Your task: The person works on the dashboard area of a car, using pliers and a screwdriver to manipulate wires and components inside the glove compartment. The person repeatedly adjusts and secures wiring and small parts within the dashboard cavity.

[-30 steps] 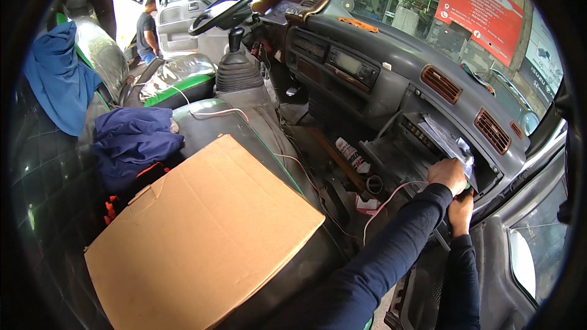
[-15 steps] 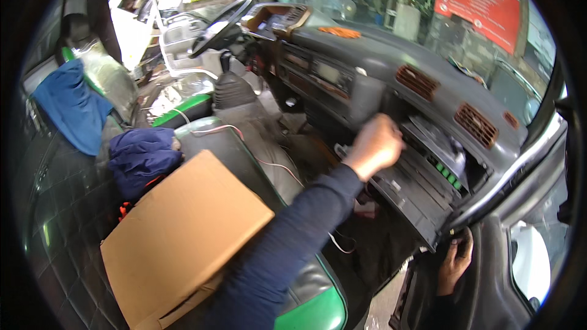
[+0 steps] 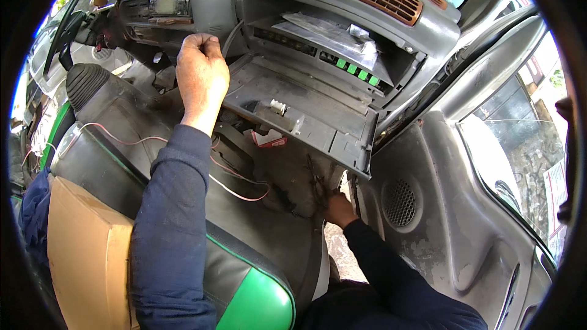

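Pinching a dark cable (image 3: 231,35) at the dashboard's lower edge, the left hand (image 3: 200,73) is nearly closed; the right hand (image 3: 338,209) reaches below the open glovebox door (image 3: 318,110), grip unclear. Tugging hard risks snagging loose wires (image 3: 238,186).

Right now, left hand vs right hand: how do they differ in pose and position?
The left hand is raised to the dashboard, fingers closed on a dark cable beside the open glovebox lid; the right hand is low in the footwell, under that lid. The left hand shows in full, the right only partly. Both come from dark blue sleeves.
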Available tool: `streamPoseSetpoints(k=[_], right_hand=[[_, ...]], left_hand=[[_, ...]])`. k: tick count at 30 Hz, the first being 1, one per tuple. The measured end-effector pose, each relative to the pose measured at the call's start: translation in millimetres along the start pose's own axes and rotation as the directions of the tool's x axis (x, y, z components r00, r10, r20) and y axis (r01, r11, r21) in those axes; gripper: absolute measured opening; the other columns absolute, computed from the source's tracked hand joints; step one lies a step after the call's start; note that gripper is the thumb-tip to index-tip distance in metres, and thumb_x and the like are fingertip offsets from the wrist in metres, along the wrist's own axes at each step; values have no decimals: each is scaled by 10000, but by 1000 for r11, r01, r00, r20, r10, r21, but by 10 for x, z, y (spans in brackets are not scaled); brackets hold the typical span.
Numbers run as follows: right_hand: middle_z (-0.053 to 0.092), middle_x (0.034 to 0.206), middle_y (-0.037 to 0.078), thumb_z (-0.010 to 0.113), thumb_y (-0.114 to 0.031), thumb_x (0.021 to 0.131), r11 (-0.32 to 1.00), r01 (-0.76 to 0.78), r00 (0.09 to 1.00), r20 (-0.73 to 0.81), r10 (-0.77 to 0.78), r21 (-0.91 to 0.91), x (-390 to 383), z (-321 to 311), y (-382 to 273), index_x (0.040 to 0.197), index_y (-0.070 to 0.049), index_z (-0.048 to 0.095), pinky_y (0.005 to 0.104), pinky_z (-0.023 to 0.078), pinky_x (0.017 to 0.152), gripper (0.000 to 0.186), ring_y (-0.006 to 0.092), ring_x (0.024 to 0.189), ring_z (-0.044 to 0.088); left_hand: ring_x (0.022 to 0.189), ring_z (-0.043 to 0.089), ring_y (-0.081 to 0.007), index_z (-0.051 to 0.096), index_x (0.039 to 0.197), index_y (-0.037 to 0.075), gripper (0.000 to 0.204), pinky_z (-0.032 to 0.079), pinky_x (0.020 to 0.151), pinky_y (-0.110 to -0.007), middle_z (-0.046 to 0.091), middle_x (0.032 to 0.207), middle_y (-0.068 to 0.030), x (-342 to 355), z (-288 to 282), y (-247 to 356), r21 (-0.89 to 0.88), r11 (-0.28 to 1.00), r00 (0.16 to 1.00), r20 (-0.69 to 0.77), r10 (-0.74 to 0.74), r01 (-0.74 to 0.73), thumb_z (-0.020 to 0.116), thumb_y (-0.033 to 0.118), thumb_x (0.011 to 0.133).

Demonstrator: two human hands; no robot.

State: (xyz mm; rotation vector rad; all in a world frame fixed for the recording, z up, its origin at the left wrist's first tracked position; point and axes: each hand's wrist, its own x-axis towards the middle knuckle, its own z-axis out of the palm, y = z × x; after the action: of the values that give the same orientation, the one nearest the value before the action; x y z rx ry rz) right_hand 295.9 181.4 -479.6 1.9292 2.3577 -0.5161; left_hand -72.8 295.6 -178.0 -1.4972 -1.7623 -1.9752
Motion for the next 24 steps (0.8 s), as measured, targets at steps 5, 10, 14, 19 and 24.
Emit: streamPoseSetpoints(k=[5, 10, 14, 19, 24], right_hand=[[621, 1278, 273, 624, -168, 876, 969, -217, 973, -113, 204, -117, 320, 419, -101, 1179, -21, 688, 535, 569, 913, 342, 441, 1160, 644], [747, 982, 193, 711, -195, 840, 972, -230, 958, 187, 216, 57, 396, 112, 68, 998, -46, 774, 515, 573, 884, 226, 379, 950, 723], [728, 1054, 167, 675, -209, 874, 807, 13, 960, 219, -176, 591, -27, -287, 59, 1166, 20, 666, 437, 573, 810, 372, 283, 910, 712], [660, 1085, 132, 721, -288, 902, -252, -464, 823, 308, -477, 849, -984, -863, -433, 1237, -46, 607, 391, 513, 690, 428, 246, 947, 650], [636, 1153, 202, 745, -367, 921, -385, -289, 754, -39, -655, 876, -1438, -1852, -1105, 1179, -26, 633, 480, 546, 849, 441, 346, 1068, 667]], left_hand=[[905, 714, -421, 637, 1011, 64, 156, 543, 786, -509, 740, 924, -178, -71, 67, 5, 113, 992, 997, 63, 45, -52, 631, 218, 987], [912, 721, -406, 651, 989, 90, 219, 556, 780, -527, 749, 939, -156, -129, 25, 237, 243, 961, 966, 248, 68, -130, 661, 308, 968], [1016, 717, -386, 688, 1060, 106, 292, 559, 862, -503, 763, 1045, -147, -191, 2, 452, 282, 933, 911, 402, 96, -222, 721, 355, 913], [1021, 722, -353, 726, 1020, 79, 267, 572, 879, -486, 758, 1008, -160, -236, 57, 547, 287, 919, 784, 619, 37, -269, 724, 300, 871], [1046, 721, -371, 781, 1076, 53, 320, 562, 924, -439, 750, 1082, -219, 9, 294, 650, 56, 983, 497, 867, 40, -176, 714, 291, 872]])
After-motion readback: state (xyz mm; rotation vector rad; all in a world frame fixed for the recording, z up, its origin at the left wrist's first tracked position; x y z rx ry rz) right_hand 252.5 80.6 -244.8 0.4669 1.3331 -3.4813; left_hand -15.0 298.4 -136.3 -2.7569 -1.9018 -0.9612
